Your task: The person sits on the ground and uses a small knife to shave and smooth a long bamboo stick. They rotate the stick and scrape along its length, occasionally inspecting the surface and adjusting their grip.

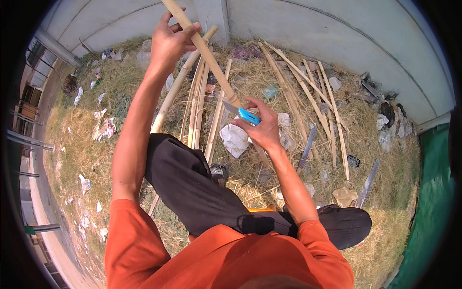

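Observation:
My left hand (169,44) is raised at the upper left, with its fingers and thumb closed around a split bamboo piece (211,63). The piece slants down to the right, toward my right hand (265,126). In that hand is a blue-handled knife (249,116), gripped by the handle. Its short blade points up and left and lies against or just in front of the bamboo near its lower part; actual contact is hard to tell. Below the hands, my knees in black trousers (187,178) are spread apart.
A round bamboo pole (176,91) and several split strips (196,108) lean before me. More bamboo strips (315,98) lie to the right, near two long metal blades, one a flat blade (308,148), the other a saw-like blade (369,182). Concrete wall (313,29) stands behind; litter dots the dry grass.

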Motion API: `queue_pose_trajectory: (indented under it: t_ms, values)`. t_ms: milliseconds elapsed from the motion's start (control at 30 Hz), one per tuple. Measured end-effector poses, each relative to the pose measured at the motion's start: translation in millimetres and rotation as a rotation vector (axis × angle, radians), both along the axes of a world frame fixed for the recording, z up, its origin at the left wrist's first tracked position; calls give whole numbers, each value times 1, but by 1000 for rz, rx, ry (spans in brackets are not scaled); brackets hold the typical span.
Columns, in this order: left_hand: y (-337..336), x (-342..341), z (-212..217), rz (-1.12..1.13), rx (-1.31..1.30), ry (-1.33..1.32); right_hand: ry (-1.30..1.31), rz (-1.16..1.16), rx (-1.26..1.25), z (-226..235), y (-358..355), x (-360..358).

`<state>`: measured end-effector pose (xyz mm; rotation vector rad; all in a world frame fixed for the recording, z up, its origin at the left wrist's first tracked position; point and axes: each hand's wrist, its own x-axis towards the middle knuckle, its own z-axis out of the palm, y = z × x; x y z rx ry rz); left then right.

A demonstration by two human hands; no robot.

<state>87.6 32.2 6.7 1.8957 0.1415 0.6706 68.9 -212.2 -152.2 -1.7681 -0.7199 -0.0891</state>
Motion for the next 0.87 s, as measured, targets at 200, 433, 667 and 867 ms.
queue_pose_trajectory:
  t_ms: [200,433,667,867]
  values:
    - [-15,-5,12,-199,-10,48,118,72,-60,-5,9,-3]
    - [-17,-18,11,-145,-4,35,398,106,34,-20,9,-8]
    - [-42,-29,16,-112,115,-72,48,-61,206,11,19,-26]
    - [-58,-30,22,-162,99,-122,-209,-78,188,3,9,-25]
